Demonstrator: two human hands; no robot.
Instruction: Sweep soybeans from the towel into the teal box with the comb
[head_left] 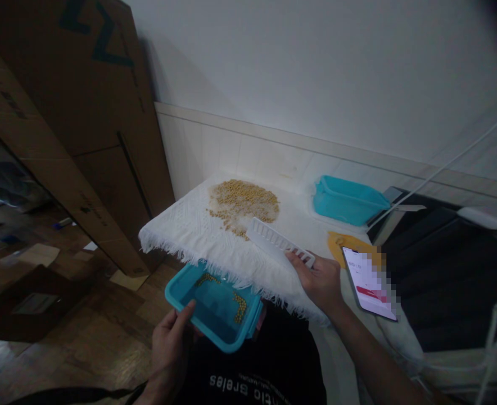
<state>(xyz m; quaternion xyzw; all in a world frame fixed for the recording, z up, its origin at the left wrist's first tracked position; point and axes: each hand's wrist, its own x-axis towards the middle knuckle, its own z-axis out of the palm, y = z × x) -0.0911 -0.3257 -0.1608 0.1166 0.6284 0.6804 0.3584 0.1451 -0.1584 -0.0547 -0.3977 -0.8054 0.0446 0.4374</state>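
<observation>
My left hand (pixel 170 346) grips the near edge of a teal plastic container (pixel 215 306), held just below the fringed front edge of a white cloth (pixel 189 225). A few yellowish beans lie inside it. My right hand (pixel 319 278) is closed on one end of a white slotted plastic scraper (pixel 274 239), whose other end rests on the cloth close to a pile of beans (pixel 244 199). The pile spreads over the middle of the cloth.
A second teal container (pixel 347 199) stands at the back right. A lit phone (pixel 369 284) lies by my right wrist, over a yellow object (pixel 345 244). Large cardboard boxes (pixel 75 112) lean at the left. A dark surface (pixel 446 270) fills the right; a white cable crosses above it.
</observation>
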